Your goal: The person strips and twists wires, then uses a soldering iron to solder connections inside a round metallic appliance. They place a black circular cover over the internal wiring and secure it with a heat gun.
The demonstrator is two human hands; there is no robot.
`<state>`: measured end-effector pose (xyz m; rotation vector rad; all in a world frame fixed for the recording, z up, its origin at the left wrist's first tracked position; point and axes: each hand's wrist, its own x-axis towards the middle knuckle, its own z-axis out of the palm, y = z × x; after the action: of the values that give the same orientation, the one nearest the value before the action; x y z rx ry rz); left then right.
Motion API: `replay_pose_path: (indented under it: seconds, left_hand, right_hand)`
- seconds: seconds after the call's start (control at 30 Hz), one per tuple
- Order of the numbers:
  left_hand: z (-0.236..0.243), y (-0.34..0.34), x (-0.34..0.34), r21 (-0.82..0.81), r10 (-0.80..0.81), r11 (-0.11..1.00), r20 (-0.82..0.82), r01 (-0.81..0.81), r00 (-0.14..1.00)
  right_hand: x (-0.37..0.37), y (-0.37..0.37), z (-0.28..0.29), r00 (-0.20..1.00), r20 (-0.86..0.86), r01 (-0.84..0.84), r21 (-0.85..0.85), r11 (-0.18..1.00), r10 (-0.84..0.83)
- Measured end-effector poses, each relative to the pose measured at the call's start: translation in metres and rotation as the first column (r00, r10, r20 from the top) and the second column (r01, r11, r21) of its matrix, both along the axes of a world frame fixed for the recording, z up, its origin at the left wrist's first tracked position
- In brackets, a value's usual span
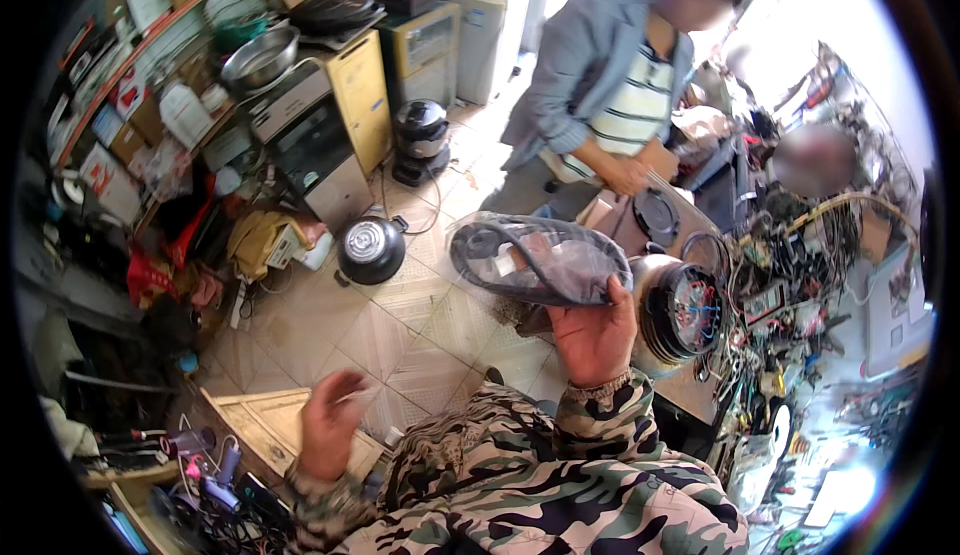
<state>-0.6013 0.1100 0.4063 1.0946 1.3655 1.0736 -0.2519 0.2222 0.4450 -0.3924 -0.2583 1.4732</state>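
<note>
Right hand (596, 338): grip pinches the lower edge of a clear plastic bag (540, 258), thumb on the near face, fingers hidden behind it. Bag is held up in the air at chest level, over the tiled floor (400, 315); inside it a coiled dark cable (500, 245) and a small label, contents otherwise unclear.

Left hand (330, 423): blurred, fingers loosely curled, holds nothing; can't tell grip more exactly. It hangs above a pale wooden board (255, 425), not clearly touching it.

Just right of the bag: opened round appliance (680, 310) with coloured wiring exposed, sitting on the cluttered tabletop (800, 285) among cables and tools.

Floor: black cooker pot (371, 249) left of the bag, well apart from it; another dark cooker (421, 135) further back beside yellow cabinets (365, 95).

Another person in a grey jacket (580, 65) stands behind the tabletop, hands near a black round disc (657, 217).

Left wall: shelves (130, 85) packed with boxes, and a steel bowl (260, 58).
</note>
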Motion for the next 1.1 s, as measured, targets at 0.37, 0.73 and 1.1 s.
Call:
replay_pose_path:
  seconds: [0.37, 0.73, 1.1]
  left_hand:
    - [-0.010, 0.165, 0.284, 0.149, -0.324, 0.943, 0.618, 0.298, 0.716]
    - [-0.020, 0.221, 0.340, -0.016, -0.407, 0.873, 0.524, 0.487, 0.748]
    - [-0.045, 0.225, 0.385, -0.111, -0.314, 0.813, 0.743, 0.572, 0.591]
  right_hand:
    - [0.135, -0.042, -0.052, 0.965, 0.187, 0.213, -0.166, 0.963, -0.182]
    - [0.164, -0.094, -0.103, 0.847, 0.527, 0.248, -0.291, 0.924, -0.061]
    - [0.157, -0.117, -0.090, 0.725, 0.254, 0.688, -0.283, 0.668, -0.640]
